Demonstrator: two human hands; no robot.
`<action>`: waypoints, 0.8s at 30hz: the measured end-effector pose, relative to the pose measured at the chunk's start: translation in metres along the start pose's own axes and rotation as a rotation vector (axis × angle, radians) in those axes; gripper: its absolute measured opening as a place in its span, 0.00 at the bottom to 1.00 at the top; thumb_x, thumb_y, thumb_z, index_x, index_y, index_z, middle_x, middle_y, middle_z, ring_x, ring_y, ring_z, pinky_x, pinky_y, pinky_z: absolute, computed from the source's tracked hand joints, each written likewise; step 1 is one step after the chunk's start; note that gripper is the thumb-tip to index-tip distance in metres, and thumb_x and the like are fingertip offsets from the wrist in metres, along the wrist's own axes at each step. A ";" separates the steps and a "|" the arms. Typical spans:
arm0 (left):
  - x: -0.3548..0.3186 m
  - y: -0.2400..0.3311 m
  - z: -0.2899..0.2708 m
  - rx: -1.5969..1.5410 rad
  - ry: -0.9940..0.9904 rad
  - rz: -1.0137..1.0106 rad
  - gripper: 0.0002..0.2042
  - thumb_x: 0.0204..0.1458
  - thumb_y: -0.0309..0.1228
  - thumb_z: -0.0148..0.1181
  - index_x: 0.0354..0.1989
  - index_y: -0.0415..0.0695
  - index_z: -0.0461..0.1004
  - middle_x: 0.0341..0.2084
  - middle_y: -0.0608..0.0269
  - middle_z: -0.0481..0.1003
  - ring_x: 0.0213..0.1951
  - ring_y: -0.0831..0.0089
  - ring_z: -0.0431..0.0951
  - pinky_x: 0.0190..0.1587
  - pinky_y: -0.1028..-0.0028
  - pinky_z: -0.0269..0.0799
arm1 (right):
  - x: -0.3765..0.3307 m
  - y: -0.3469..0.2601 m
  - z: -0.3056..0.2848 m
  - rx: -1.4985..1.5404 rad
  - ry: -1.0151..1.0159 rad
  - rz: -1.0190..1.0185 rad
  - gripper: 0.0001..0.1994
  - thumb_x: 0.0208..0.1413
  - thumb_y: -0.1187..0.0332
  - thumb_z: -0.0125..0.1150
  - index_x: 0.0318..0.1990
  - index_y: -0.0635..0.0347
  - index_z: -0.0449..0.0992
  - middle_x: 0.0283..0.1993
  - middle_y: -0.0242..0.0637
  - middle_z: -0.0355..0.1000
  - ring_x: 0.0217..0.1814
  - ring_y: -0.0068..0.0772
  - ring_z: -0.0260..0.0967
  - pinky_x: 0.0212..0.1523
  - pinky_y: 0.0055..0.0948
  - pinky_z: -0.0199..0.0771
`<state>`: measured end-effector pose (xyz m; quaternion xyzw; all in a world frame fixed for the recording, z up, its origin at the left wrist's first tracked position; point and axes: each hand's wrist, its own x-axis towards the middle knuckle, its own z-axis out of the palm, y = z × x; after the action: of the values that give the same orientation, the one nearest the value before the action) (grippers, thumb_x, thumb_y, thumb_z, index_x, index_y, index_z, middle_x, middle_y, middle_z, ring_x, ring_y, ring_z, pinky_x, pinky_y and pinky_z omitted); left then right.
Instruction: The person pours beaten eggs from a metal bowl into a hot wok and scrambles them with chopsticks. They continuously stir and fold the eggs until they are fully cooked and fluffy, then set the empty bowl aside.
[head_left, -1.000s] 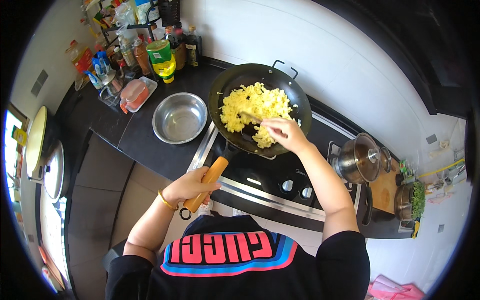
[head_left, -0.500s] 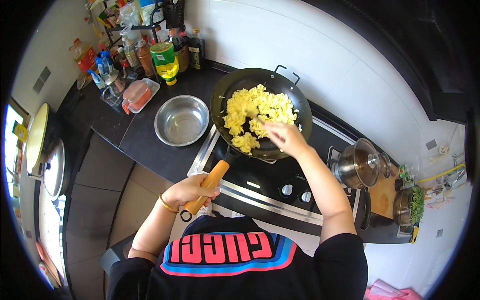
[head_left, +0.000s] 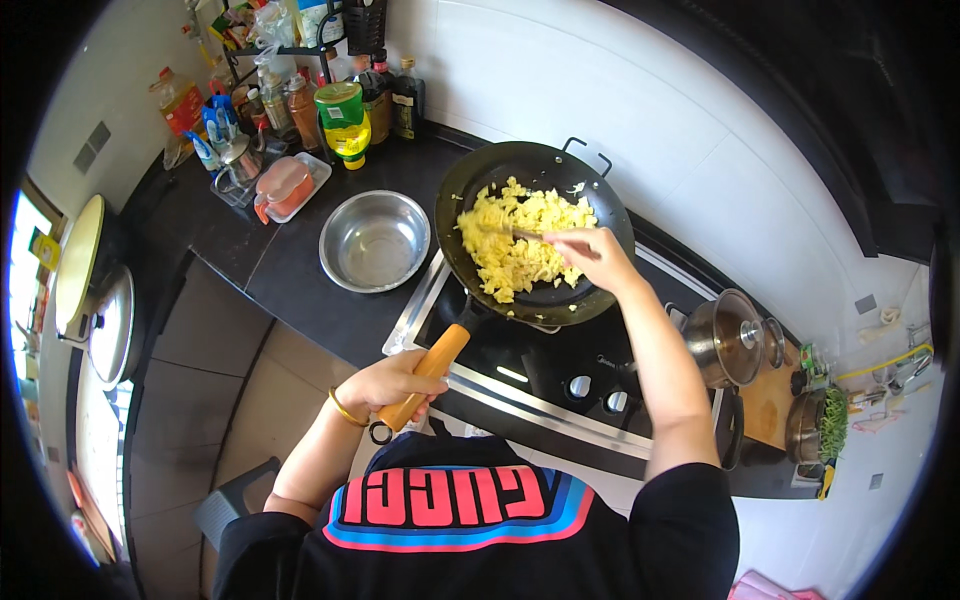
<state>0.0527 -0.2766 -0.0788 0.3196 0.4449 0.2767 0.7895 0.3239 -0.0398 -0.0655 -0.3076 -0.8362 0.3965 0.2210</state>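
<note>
Right grip (head_left: 600, 258) shifted up-right, closed round utensil (head_left: 526, 234), centre; left grip (head_left: 388, 385) clasps wok handle (head_left: 440, 351), lower centre; pink shirt lettering (head_left: 432, 494), bottom.

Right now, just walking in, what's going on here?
A person's left hand grips the wooden handle of a dark wok on the stove. The right hand holds a slim brown utensil in crumbly yellow food, apparently scrambled egg. A metal bowl sits on the counter, left of the wok.
</note>
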 end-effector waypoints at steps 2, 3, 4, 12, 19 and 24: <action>0.000 -0.002 -0.001 0.020 0.009 -0.004 0.14 0.50 0.28 0.58 0.41 0.38 0.62 0.20 0.67 0.66 0.16 0.79 0.70 0.19 0.79 0.69 | -0.032 -0.025 -0.019 -0.034 -0.126 0.053 0.11 0.54 0.74 0.57 0.44 0.60 0.77 0.29 0.31 0.74 0.25 0.17 0.67 0.27 0.17 0.68; 0.001 -0.002 -0.001 0.029 0.008 -0.002 0.14 0.50 0.28 0.58 0.41 0.38 0.62 0.20 0.67 0.66 0.16 0.79 0.70 0.19 0.79 0.69 | -0.050 -0.035 -0.029 -0.035 -0.120 0.140 0.11 0.53 0.75 0.58 0.44 0.60 0.77 0.28 0.32 0.73 0.25 0.18 0.68 0.27 0.17 0.69; 0.001 -0.001 0.000 0.021 0.010 -0.004 0.14 0.50 0.28 0.58 0.41 0.38 0.62 0.20 0.67 0.66 0.16 0.79 0.70 0.19 0.79 0.69 | -0.067 -0.049 -0.037 -0.020 -0.113 0.125 0.10 0.52 0.75 0.58 0.43 0.60 0.78 0.31 0.35 0.75 0.25 0.19 0.69 0.27 0.18 0.70; -0.001 0.005 0.006 0.021 0.046 -0.031 0.16 0.50 0.27 0.57 0.45 0.37 0.62 0.17 0.66 0.66 0.15 0.77 0.69 0.19 0.79 0.67 | -0.018 -0.003 0.021 -0.298 0.062 -0.164 0.11 0.52 0.73 0.55 0.43 0.56 0.78 0.47 0.39 0.74 0.40 0.32 0.75 0.40 0.23 0.74; -0.002 -0.001 0.004 0.018 0.070 0.008 0.15 0.50 0.26 0.57 0.44 0.37 0.62 0.17 0.66 0.67 0.15 0.78 0.69 0.19 0.78 0.68 | -0.064 -0.036 -0.044 -0.432 -0.026 0.065 0.08 0.52 0.75 0.56 0.39 0.61 0.78 0.38 0.39 0.76 0.23 0.24 0.72 0.24 0.20 0.69; 0.000 -0.001 0.004 0.031 0.060 0.001 0.15 0.49 0.26 0.57 0.44 0.37 0.63 0.17 0.66 0.67 0.15 0.78 0.69 0.19 0.78 0.68 | -0.051 -0.048 0.003 -0.253 -0.052 -0.118 0.09 0.50 0.73 0.58 0.40 0.57 0.78 0.42 0.40 0.75 0.27 0.30 0.73 0.29 0.23 0.71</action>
<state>0.0565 -0.2779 -0.0783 0.3238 0.4724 0.2797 0.7706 0.3422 -0.1007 -0.0353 -0.2731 -0.9015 0.2823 0.1817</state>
